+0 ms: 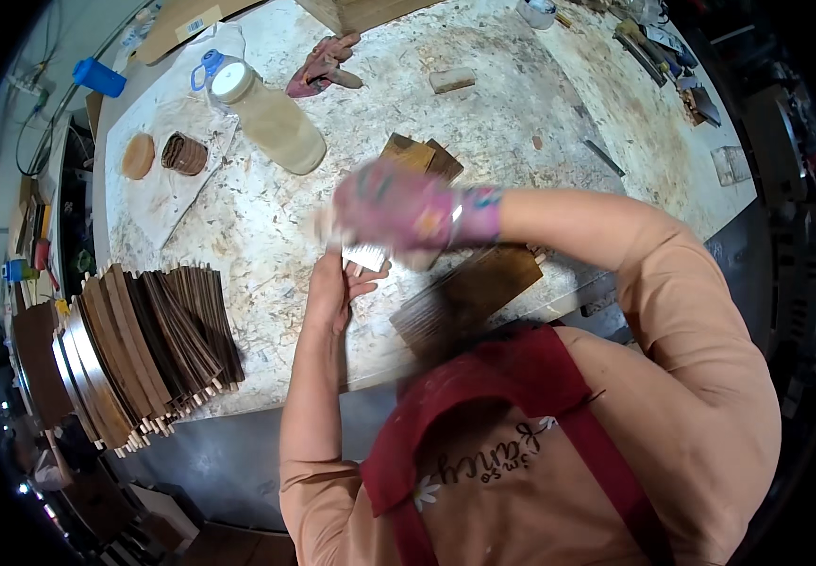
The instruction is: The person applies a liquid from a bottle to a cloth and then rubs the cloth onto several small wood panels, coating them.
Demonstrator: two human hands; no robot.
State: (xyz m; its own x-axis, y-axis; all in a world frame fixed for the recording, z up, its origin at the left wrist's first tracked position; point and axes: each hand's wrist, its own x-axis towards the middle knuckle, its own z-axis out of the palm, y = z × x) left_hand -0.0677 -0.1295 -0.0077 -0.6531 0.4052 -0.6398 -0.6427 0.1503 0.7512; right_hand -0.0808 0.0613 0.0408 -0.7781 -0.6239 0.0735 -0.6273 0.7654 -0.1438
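Note:
My bare left hand (334, 291) is near the table's front edge, its fingers bent around something small and pale that I cannot make out. Against those fingers shows a white, finely striped piece (366, 257), partly covered. My right hand (394, 203), in a pink patterned glove, passes just above it, smeared by motion, so its fingers and anything in them cannot be read. Beside them at the front edge lies a brown wood-grained panel (474, 294), its near part blurred. Small brown and yellowish pieces (417, 154) lie just beyond the glove.
A row of brown slats with pale pegs (153, 349) stands at the left. Farther back are a large bottle of cloudy liquid (276, 123), a brown-stained jar (184, 154), a round lid (138, 157), a crumpled glove (323, 68) and a small block (452, 80). Tools (648, 52) lie far right.

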